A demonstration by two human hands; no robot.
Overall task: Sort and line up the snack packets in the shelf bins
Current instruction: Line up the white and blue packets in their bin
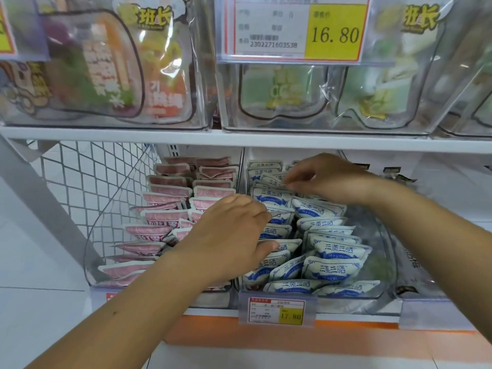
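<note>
I judged the sorting mostly done. The soft pink foil snack packets (170, 217) stood in two fairly even files in the left clear plastic bin (91, 235). The white-and-blue snack packets (335, 270) were all in the right clear plastic bin (383, 249), beside the pink ones. Colours were not mixed, as far as I could see. What was left was the lining up: the white-and-blue ones leaned at odd angles, some tipped forward near the front, the files ragged.

My left hand (231, 235) reached across the wall between the bins, fingers bent down onto the left file of white-and-blue packets, thumb spread below them; whether it gripped one or only pressed, I could not tell. My right hand (327, 177) was deeper in, wrist bent, fingertips drawn together on the top edge of a rear packet (274, 179), pinching it, though blur softened that.
</note>
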